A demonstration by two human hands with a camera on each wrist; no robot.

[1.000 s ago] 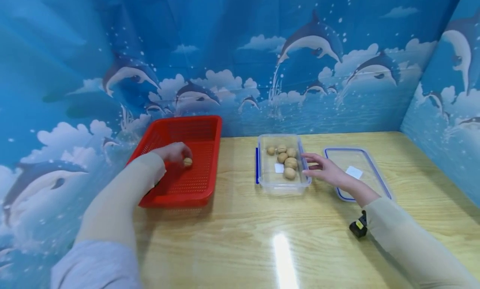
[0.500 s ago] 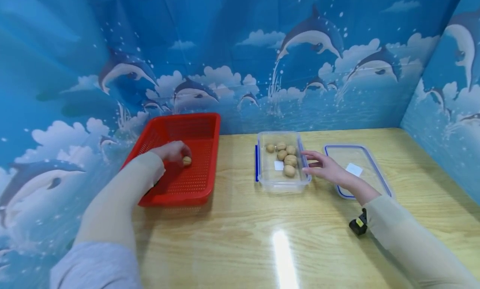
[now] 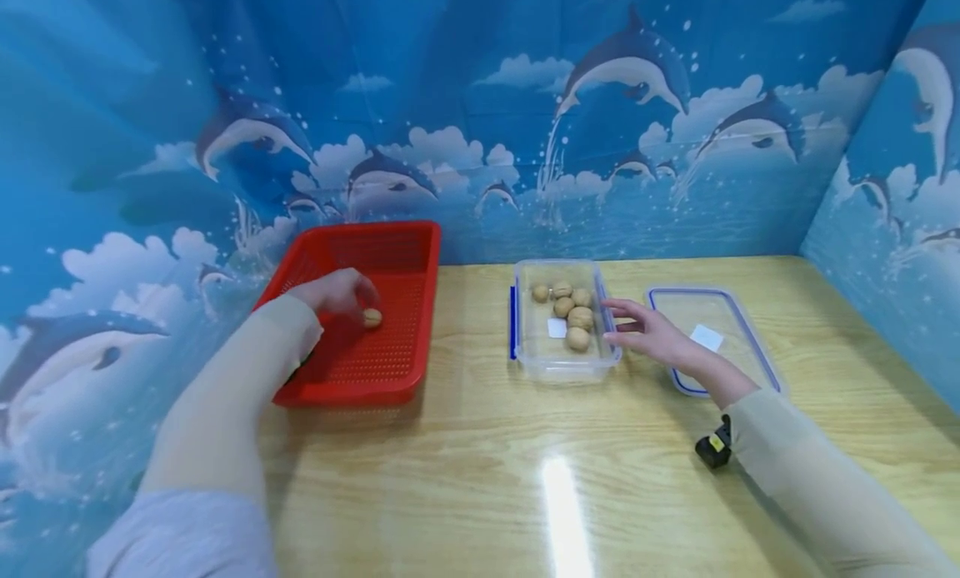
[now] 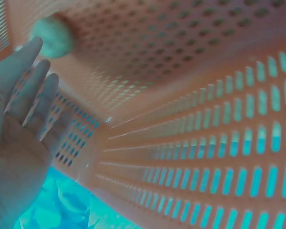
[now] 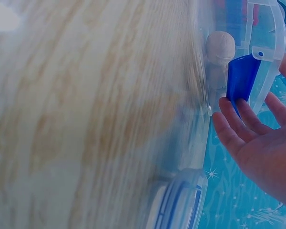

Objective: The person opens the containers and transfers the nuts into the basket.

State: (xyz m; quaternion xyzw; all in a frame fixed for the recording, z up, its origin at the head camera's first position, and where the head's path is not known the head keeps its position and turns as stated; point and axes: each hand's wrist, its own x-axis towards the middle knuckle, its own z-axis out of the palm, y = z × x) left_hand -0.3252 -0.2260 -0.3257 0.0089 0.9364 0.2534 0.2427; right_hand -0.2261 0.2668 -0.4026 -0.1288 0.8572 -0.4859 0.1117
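Wooden table (image 3: 480,478) with a pale grain and a bright streak of reflected light near its front edge. Directly on it, from left to right: a red perforated basket (image 3: 397,378) at the left edge; a clear plastic box (image 3: 558,370) with blue clips, near the middle; a clear lid (image 3: 723,311) with a blue rim, lying flat just beside the box; and a small black object (image 3: 712,451) with a yellow mark, nearer the front.
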